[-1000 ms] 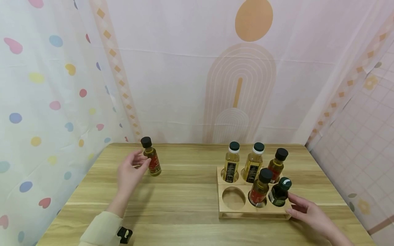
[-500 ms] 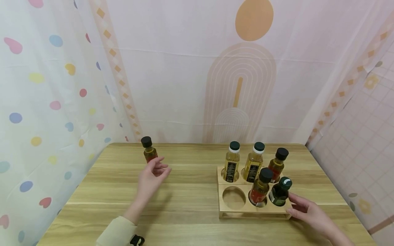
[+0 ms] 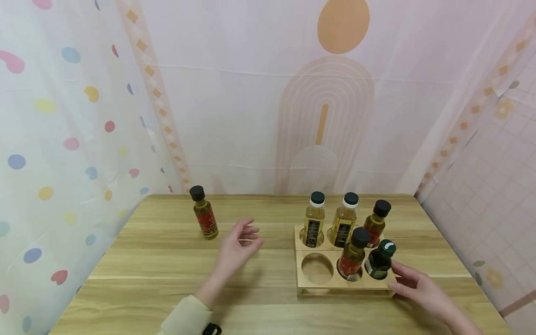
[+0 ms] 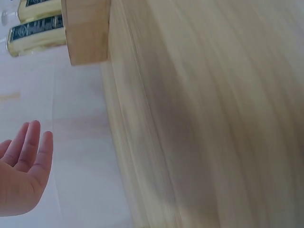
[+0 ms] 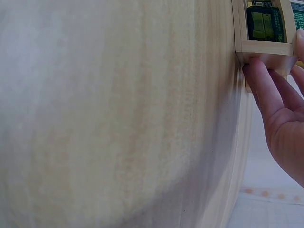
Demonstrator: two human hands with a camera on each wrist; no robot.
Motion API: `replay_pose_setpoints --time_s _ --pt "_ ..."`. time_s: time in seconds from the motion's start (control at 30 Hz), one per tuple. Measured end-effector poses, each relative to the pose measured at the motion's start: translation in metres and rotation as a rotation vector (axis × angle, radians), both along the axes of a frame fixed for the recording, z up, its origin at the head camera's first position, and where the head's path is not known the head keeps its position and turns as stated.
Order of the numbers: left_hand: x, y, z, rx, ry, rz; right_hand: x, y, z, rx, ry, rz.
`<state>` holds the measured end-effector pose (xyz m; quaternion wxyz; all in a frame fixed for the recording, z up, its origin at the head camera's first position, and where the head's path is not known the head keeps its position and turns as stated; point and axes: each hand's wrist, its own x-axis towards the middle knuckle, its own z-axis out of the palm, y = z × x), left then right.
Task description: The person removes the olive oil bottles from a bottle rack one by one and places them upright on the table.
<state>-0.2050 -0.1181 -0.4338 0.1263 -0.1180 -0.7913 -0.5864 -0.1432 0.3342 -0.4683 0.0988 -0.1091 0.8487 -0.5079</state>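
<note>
Right hand (image 3: 418,289) is gripping, seemingly steadying, the rack (image 3: 370,284) toward the counter's (image 3: 268,311) right edge; relaxed, empty left hand (image 3: 236,249) is hovering, likely needing that steadiness next.

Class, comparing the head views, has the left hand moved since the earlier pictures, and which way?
Yes: judged against the wooden rack, the left hand has moved rightward, away from the lone bottle and toward the rack.

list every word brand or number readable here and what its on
None can be read.
Red labels on the three black-capped bottles of dark yellow liquid: marks too small.
Black labels on the two green-capped bottles of pale yellow liquid: too blurred.
Label on the dark green bottle: too blurred.
</note>
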Motion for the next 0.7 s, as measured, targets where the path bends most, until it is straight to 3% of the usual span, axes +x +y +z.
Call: replay_pose_setpoints --time_s 0.4,0.7 --pt "0.007 0.042 -0.008 -0.071 0.0 -0.161 0.0 0.001 -0.003 0.011 0.043 0.012" --pt "0.014 0.068 -0.012 -0.138 0.013 -0.232 0.001 0.001 -0.002 -0.01 0.031 0.028"
